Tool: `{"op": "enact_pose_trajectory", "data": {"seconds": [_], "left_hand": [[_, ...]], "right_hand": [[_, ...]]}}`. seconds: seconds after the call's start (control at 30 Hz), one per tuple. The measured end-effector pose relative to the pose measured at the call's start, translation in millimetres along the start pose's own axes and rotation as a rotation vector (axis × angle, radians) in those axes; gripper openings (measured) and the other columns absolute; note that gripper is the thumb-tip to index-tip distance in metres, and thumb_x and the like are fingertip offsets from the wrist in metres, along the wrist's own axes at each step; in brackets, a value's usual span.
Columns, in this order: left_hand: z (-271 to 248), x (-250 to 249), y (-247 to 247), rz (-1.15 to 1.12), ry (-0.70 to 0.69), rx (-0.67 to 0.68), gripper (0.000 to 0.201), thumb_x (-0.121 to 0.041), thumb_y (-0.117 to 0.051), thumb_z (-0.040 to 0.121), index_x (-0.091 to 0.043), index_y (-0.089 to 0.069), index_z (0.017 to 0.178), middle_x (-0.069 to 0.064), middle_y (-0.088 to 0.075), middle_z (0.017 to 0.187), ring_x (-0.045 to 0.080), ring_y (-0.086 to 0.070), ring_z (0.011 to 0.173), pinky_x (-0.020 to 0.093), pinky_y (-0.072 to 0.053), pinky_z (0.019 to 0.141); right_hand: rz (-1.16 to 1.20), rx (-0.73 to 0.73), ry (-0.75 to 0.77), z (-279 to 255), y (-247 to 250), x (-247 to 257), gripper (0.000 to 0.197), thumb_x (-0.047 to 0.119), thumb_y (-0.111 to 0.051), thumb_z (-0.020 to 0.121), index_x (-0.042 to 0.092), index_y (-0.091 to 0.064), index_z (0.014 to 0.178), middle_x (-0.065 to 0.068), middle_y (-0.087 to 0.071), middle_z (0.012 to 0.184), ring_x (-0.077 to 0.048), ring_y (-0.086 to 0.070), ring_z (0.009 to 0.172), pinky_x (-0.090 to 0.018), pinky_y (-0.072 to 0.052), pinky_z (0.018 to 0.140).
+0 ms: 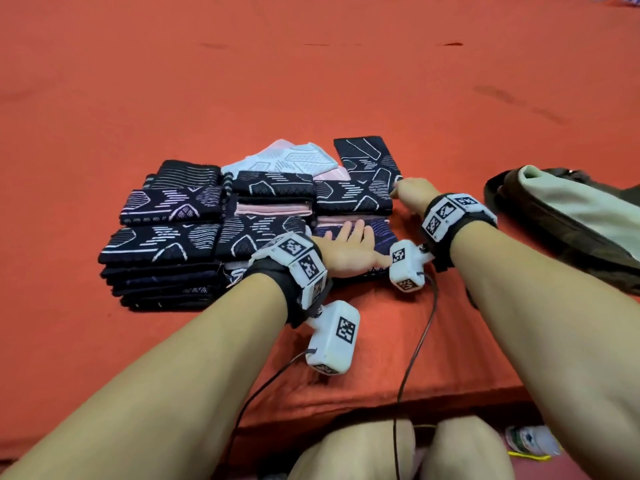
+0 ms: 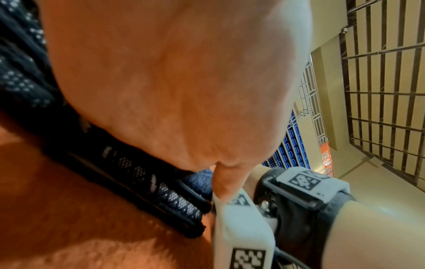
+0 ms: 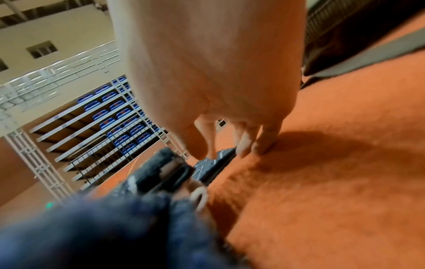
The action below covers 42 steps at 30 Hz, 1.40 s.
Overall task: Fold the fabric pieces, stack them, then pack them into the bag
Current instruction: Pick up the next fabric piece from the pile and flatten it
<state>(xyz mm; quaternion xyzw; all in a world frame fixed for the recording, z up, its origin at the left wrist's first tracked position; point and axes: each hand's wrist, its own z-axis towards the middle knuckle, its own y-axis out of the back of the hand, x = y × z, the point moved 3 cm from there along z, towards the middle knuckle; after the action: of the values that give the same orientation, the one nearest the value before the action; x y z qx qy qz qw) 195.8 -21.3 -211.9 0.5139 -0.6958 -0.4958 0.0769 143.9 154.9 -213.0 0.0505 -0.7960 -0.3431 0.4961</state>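
left hand [image 1: 348, 249]: flat grip, pressing folded stack [image 1: 367, 233] | right hand [image 1: 410, 192]: grip pinching dark piece [image 1: 370, 161] | bag [image 1: 568, 216]: right, on mat [image 1: 311, 81]

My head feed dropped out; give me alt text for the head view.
Left hand rests flat on a folded dark fabric piece; right hand touches the corner of another. Stacks of folded fabric sit on an orange surface, bag at right.
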Motion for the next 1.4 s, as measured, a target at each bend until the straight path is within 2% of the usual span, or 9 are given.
{"op": "enact_pose_trajectory", "data": {"seconds": [0.13,0.3,0.47,0.67,0.87,1.1,1.27,1.33,1.4], "left_hand": [[2,1,1,-0.063,-0.003,-0.018,0.076,-0.043,-0.042,0.105,-0.011,-0.002,0.161,0.005,0.010,0.169,0.021,0.012,0.155,0.047,0.007,0.122],[0,1,2,-0.217,0.014,-0.011,0.062,-0.035,-0.033,0.108,-0.010,-0.009,0.160,0.006,0.004,0.169,0.020,0.007,0.155,0.043,0.006,0.121],[3,2,2,-0.153,0.024,-0.039,0.067,-0.033,-0.040,0.107,-0.010,-0.007,0.161,0.006,0.009,0.169,0.022,0.011,0.155,0.047,0.007,0.121],[-3,1,2,-0.143,0.014,-0.035,0.069,-0.034,-0.040,0.107,-0.010,-0.003,0.161,0.006,0.010,0.169,0.021,0.012,0.155,0.045,0.007,0.121],[-8,0,3,-0.226,0.005,0.004,0.057,-0.032,-0.029,0.110,-0.015,-0.009,0.160,0.005,0.005,0.169,0.019,0.007,0.155,0.041,0.006,0.121],[0,1,1,-0.098,-0.013,-0.033,0.071,-0.035,-0.040,0.106,-0.010,-0.002,0.161,0.006,0.011,0.168,0.023,0.013,0.155,0.047,0.008,0.121],[-5,8,3,-0.368,-0.143,-0.125,0.063,-0.054,-0.021,0.106,-0.021,-0.014,0.160,0.002,-0.004,0.169,0.022,0.003,0.156,0.050,0.008,0.124],[-10,11,6,-0.701,-0.201,-0.182,0.066,-0.066,-0.012,0.101,-0.030,-0.033,0.151,-0.006,-0.028,0.160,0.015,-0.024,0.149,0.034,-0.005,0.127],[-12,13,5,-1.021,-0.206,-0.114,0.080,-0.076,-0.006,0.095,-0.025,-0.053,0.134,-0.011,-0.052,0.138,0.002,-0.051,0.124,0.006,-0.032,0.107]], "right_hand": [[0.139,-0.143,-0.114,8,8,-6,0.013,0.023,-0.062,0.093,0.010,-0.065,0.091,-0.004,-0.062,0.062,-0.016,-0.055,0.052,-0.024,-0.039,0.047],[0.486,-0.161,-0.082,-6,7,-5,0.007,0.001,-0.066,0.088,0.003,-0.070,0.083,-0.009,-0.069,0.080,-0.014,-0.060,0.053,-0.022,-0.043,0.041],[0.705,-0.076,-0.132,-22,15,-11,0.003,0.002,-0.067,0.091,0.003,-0.065,0.091,-0.012,-0.071,0.095,-0.023,-0.071,0.084,-0.032,-0.061,0.085],[0.697,-0.107,-0.166,-40,59,-34,0.010,0.006,-0.065,0.095,0.004,-0.062,0.086,-0.010,-0.070,0.103,-0.015,-0.073,0.072,-0.029,-0.063,0.072],[0.584,0.046,-0.245,-43,42,-39,0.039,0.023,-0.064,0.100,0.005,-0.053,0.134,-0.028,-0.043,0.153,-0.035,-0.059,0.129,-0.046,-0.051,0.105],[0.766,0.020,-0.081,-23,10,-7,0.016,0.016,-0.064,0.099,0.009,-0.065,0.113,-0.007,-0.071,0.104,-0.024,-0.069,0.106,-0.031,-0.061,0.071],[1.120,-0.039,0.230,-20,30,23,0.029,0.035,-0.051,0.106,0.013,-0.068,0.113,-0.005,-0.072,0.111,-0.022,-0.065,0.116,-0.035,-0.057,0.092],[1.206,0.082,0.243,-36,42,33,0.045,0.049,-0.044,0.105,0.014,-0.071,0.110,-0.005,-0.075,0.106,-0.022,-0.069,0.112,-0.037,-0.055,0.098],[1.180,0.169,0.212,-56,52,33,0.052,0.053,-0.045,0.103,0.013,-0.077,0.097,-0.007,-0.077,0.098,-0.024,-0.074,0.098,-0.038,-0.058,0.094]]}}
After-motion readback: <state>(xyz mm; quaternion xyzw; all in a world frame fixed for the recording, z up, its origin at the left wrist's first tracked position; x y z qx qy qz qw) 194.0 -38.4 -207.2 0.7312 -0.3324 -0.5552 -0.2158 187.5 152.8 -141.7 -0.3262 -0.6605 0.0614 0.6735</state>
